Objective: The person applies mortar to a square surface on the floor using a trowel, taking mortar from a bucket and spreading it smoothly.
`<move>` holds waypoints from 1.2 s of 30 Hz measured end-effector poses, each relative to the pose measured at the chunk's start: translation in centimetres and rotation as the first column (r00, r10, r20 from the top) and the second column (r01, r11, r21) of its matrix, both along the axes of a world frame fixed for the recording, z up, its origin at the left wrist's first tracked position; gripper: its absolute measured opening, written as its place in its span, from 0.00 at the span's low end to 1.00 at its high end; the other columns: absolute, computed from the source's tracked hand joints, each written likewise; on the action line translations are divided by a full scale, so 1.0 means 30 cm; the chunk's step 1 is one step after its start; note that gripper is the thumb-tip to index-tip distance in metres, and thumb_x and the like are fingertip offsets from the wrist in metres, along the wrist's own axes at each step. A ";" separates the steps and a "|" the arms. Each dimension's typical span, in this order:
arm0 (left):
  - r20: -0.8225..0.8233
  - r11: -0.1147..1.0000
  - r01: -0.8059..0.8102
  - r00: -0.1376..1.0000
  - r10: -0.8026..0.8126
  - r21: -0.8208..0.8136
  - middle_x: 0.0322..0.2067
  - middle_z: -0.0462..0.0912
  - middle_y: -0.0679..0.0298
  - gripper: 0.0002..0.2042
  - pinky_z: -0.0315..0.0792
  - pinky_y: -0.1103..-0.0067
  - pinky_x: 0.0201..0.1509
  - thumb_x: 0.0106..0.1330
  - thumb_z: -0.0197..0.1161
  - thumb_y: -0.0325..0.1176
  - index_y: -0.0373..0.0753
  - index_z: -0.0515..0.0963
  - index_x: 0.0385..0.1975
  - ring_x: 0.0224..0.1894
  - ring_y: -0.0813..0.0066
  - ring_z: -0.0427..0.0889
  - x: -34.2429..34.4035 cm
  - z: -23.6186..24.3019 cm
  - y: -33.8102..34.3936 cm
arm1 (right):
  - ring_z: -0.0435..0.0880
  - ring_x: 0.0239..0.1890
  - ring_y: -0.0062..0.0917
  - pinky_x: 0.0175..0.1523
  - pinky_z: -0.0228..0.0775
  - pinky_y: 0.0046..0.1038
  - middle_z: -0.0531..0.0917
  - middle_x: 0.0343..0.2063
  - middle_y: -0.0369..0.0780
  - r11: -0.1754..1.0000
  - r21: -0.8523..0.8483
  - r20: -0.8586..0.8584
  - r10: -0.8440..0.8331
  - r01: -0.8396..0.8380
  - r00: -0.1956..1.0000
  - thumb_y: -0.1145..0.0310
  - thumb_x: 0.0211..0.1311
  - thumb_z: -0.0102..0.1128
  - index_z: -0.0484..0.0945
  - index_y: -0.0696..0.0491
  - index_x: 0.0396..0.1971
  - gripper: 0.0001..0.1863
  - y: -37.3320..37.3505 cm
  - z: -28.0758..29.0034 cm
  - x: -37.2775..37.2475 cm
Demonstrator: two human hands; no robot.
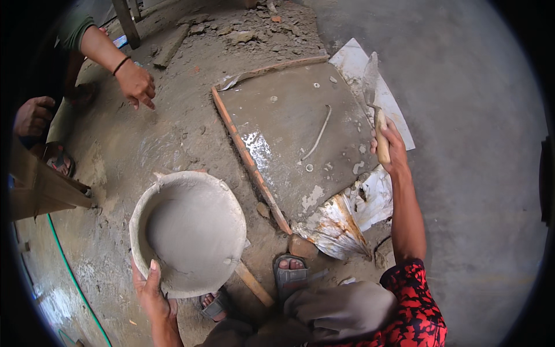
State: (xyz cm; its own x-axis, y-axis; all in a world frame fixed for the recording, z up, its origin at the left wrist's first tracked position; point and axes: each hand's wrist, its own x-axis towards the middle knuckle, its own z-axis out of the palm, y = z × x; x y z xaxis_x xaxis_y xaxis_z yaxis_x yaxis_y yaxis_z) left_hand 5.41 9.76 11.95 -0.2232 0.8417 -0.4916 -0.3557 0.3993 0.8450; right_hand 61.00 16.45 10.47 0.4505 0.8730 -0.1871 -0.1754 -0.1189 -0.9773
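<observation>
My left hand (151, 292) grips the near left side of a round, cement-crusted basin (233, 217), thumb up along its wall. Smooth grey wet cement (188, 234) lies inside it. In my right hand (394, 147) is a pointing trowel (370, 78), held by its wooden handle with the grey-smeared blade directed away from me. The blade is over a white sheet (399, 113) at the right edge of a wet cement slab (272, 124). A thin curved strip (318, 133) and several small rings lie on the slab.
Narrow reddish edging (248, 159) borders the slab's left side. A crumpled stained sack (341, 222) lies at its near corner, beside a brick piece (303, 247). Another person's hand (137, 84) reaches in at upper left. Rubble (243, 37) lies behind; a green hose (72, 274) runs at lower left.
</observation>
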 end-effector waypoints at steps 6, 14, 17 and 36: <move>0.059 0.995 0.087 0.994 -0.090 0.042 0.55 0.73 0.59 0.30 0.69 0.75 0.59 0.65 0.61 0.25 0.35 0.59 0.68 0.54 0.71 0.74 0.010 -0.045 0.026 | 0.80 0.25 0.23 0.28 0.74 0.24 0.80 0.36 0.44 0.718 -0.336 0.068 0.664 -0.609 0.745 0.69 0.53 0.66 0.66 0.58 0.60 0.33 -0.247 0.209 -0.383; -0.110 0.931 0.289 0.956 -0.271 0.222 0.70 0.59 0.59 0.33 0.45 0.66 0.74 0.64 0.62 0.29 0.37 0.59 0.69 0.73 0.60 0.50 -0.045 -0.037 0.006 | 0.83 0.38 0.52 0.44 0.76 0.44 0.80 0.38 0.60 0.411 -0.687 0.629 0.749 -0.599 -0.208 0.73 0.57 0.57 0.68 0.61 0.58 0.26 -0.129 0.175 -0.934; -0.247 0.881 0.366 0.922 -0.299 0.299 0.72 0.55 0.61 0.32 0.36 0.63 0.76 0.65 0.62 0.34 0.38 0.60 0.69 0.76 0.54 0.38 -0.036 -0.044 0.004 | 0.83 0.34 0.51 0.42 0.75 0.46 0.80 0.34 0.57 0.404 -0.757 0.612 0.715 -0.514 -0.339 0.73 0.58 0.55 0.68 0.63 0.57 0.25 -0.110 0.151 -0.984; -0.267 0.875 0.408 0.901 -0.341 0.261 0.68 0.61 0.54 0.36 0.45 0.65 0.74 0.60 0.65 0.39 0.35 0.60 0.68 0.73 0.56 0.51 -0.047 -0.062 -0.019 | 0.74 0.20 0.19 0.23 0.68 0.25 0.77 0.25 0.37 0.020 -0.524 -0.211 0.966 -0.851 0.152 0.61 0.65 0.60 0.65 0.52 0.66 0.31 -0.214 -0.004 -0.942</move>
State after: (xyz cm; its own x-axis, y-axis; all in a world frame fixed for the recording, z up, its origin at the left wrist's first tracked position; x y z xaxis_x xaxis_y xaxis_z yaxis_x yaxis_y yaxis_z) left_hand 4.00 9.17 10.08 0.0714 0.9816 -0.1771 -0.0354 0.1799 0.9830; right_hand 32.74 10.04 10.36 -0.5809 0.4037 -0.7068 0.5652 -0.4247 -0.7072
